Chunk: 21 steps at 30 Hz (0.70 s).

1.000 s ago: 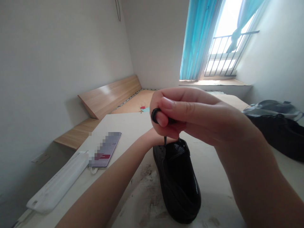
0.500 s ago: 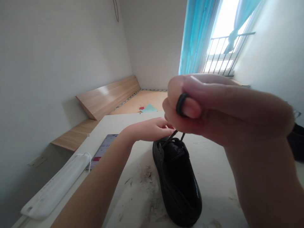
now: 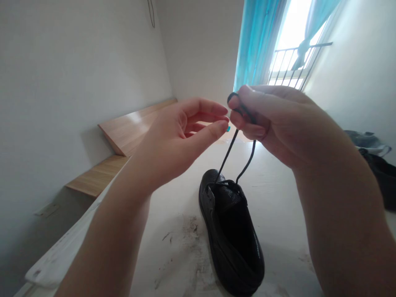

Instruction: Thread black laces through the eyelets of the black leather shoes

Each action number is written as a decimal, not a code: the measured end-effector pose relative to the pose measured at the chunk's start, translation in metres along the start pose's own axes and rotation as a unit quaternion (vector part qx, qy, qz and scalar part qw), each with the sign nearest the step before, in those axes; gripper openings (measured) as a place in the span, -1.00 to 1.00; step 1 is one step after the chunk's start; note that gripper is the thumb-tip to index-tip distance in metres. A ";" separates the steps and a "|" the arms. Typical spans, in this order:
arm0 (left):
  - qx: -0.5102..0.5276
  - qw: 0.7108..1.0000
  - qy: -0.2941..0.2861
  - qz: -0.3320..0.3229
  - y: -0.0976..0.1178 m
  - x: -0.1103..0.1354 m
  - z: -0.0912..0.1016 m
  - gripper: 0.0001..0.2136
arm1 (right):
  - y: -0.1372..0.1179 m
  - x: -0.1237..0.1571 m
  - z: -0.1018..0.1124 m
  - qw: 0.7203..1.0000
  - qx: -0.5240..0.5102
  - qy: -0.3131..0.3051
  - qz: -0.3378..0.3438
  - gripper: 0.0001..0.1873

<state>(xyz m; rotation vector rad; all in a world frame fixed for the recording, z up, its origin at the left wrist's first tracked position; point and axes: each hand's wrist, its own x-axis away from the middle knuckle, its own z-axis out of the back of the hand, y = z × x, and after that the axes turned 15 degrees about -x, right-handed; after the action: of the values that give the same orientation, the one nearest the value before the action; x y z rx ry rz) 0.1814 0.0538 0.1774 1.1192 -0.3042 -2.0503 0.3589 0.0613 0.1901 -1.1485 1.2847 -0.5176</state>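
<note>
A black shoe (image 3: 233, 239) lies on a pale, scuffed table (image 3: 182, 231), its toe toward me. Its black lace (image 3: 230, 148) runs up from the shoe in two strands to my right hand (image 3: 278, 123), which is closed and pinches the lace's looped end between thumb and fingers, well above the shoe. My left hand (image 3: 182, 136) is raised beside it at the same height. Its fingers are stretched out and a little apart, their tips almost touching the right hand, and it holds nothing.
A white power strip (image 3: 58, 260) lies along the table's left edge, partly behind my left arm. A dark bag (image 3: 377, 165) sits at the right. Behind are a wooden bed frame (image 3: 133, 128), a blue curtain (image 3: 256, 45) and a barred window (image 3: 291, 62).
My right hand rose and pulled the lace up so both strands show taut. My left hand left the shoe's tongue area and came up beside the right hand. A phone on the table is now hidden by my arm.
</note>
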 end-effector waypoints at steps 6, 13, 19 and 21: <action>-0.090 0.992 0.083 -0.028 -0.006 -0.003 -0.016 -0.83 | 0.008 0.001 0.001 0.993 0.098 -0.063 -0.009 -0.71; -0.196 0.973 0.118 -0.022 -0.017 -0.006 -0.022 -0.80 | 0.010 -0.003 0.012 0.987 0.093 -0.111 -0.076 -0.79; -0.209 0.966 0.153 -0.012 -0.016 -0.005 -0.025 -0.76 | 0.013 -0.005 0.014 0.987 0.056 -0.121 -0.088 -0.91; -0.206 0.962 0.180 -0.007 -0.018 -0.006 -0.022 -0.76 | 0.014 -0.005 0.015 0.990 0.058 -0.104 -0.078 -0.91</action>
<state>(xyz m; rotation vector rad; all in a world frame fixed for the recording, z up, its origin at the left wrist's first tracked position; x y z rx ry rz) 0.1914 0.0733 0.1588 1.1955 0.2996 -1.7663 0.3675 0.0762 0.1783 -1.1785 0.9781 -0.5646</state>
